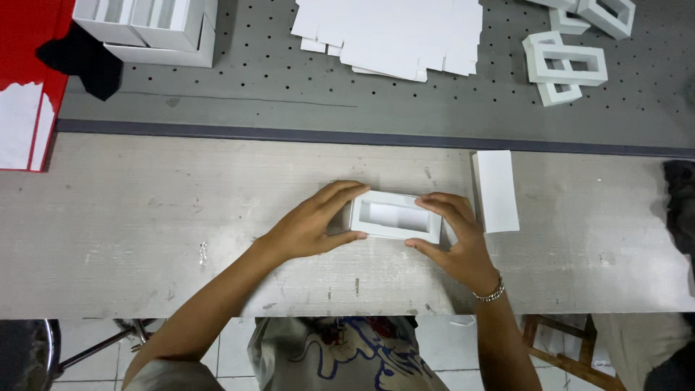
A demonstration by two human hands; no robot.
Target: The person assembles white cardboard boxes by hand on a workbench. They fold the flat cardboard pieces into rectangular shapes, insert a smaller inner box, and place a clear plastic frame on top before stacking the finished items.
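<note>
We hold a small white box (396, 216) at both ends — left hand (308, 224) and right hand (457, 239) clamped on it, resting on the wooden bench (145, 232). Just right of our grip lies a white card (496, 190); beyond it, probably flat cardboard sheets (391, 32).

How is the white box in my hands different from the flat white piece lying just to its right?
The box is folded into an open tray with raised walls; the flat piece lies unfolded on the bench. The box lies lengthwise across the bench, while the flat piece runs away from the person. The left hand and right hand grip the box at its ends; nothing touches the flat piece. Both are plain white card.
</note>
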